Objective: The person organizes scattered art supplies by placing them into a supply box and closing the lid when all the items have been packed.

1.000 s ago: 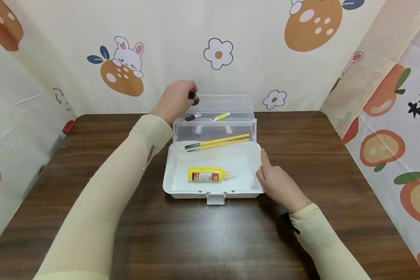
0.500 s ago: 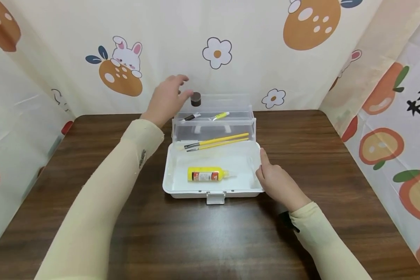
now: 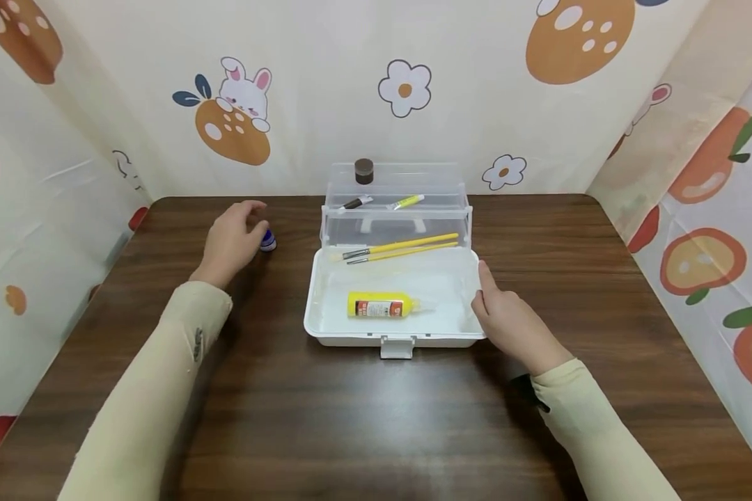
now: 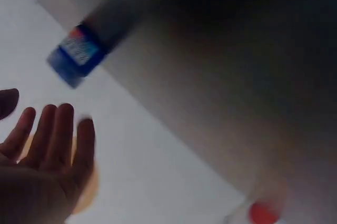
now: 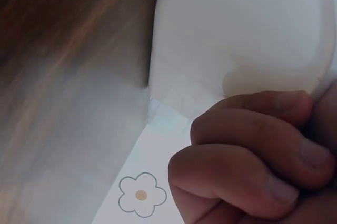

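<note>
My left hand (image 3: 232,240) hovers at the back left of the table with its fingers spread loosely. Just beyond its fingertips stands a small blue paint jar (image 3: 268,241); the left wrist view shows this jar (image 4: 79,54) apart from the fingers. On the right, my right hand (image 3: 514,323) grips the side wall of an open white plastic box (image 3: 396,341). Its curled fingers (image 5: 231,171) show in the right wrist view. A yellow paint bottle (image 3: 381,305) lies in the box. Two yellow brushes (image 3: 407,246) lie across the clear tray behind it.
A dark brown jar (image 3: 364,171) stands on the box's upper clear tray, near a dark tube (image 3: 355,203) and a yellow tube (image 3: 407,202). The box's latch (image 3: 397,348) hangs at its front. A patterned cloth (image 3: 326,90) surrounds the brown wooden table (image 3: 351,431).
My left hand let go of the dark brown jar on the upper tray, then moved left and down toward the blue jar. The right hand keeps its place on the box.
</note>
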Available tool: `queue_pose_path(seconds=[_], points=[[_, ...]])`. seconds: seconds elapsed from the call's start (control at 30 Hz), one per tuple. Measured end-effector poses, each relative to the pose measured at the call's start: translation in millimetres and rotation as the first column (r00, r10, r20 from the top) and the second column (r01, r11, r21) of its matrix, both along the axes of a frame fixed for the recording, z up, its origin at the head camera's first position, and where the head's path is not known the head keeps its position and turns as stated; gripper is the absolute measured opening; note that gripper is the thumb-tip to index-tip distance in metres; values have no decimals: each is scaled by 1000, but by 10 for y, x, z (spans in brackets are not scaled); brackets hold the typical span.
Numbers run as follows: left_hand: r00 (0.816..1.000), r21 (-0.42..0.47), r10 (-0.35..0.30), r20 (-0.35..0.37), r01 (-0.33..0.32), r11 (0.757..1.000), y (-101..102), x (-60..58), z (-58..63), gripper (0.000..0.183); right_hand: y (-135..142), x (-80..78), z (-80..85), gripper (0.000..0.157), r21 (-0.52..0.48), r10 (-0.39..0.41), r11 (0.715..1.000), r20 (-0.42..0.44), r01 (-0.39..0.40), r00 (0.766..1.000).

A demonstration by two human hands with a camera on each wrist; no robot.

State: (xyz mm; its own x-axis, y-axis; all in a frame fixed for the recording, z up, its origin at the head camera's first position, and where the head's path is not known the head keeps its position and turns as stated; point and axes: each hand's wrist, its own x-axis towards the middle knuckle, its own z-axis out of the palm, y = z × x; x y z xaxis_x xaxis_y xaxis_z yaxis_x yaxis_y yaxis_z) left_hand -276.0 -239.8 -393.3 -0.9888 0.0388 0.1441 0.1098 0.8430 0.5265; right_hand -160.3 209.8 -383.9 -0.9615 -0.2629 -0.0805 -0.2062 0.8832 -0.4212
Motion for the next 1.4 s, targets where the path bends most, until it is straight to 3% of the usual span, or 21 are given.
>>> queue_pose_path(seconds=[0.13,0.43,0.83,1.13,1.4], points=[[994,59,-70,81,65,996,-27,-50,-69,52,55,7,28,59,18,11,1000,-6,-10,1000],[987,-72,-74,142,85,994,-15,-86,-34,35,58,14,-5,60,14,23,1000,-7,-23,1000],[993,-114,-93,77,101,988,28,-69,113,32,24,14,4,61,33,18,999,18,-19,1000],[993,-114,-82,81,91,989,71,-50,212,32,-8,13,49,61,62,33,997,25,-35,999],[996,-80,-81,42,85,993,215,-44,465,34,-34,26,109,62,139,50,989,34,-54,998]])
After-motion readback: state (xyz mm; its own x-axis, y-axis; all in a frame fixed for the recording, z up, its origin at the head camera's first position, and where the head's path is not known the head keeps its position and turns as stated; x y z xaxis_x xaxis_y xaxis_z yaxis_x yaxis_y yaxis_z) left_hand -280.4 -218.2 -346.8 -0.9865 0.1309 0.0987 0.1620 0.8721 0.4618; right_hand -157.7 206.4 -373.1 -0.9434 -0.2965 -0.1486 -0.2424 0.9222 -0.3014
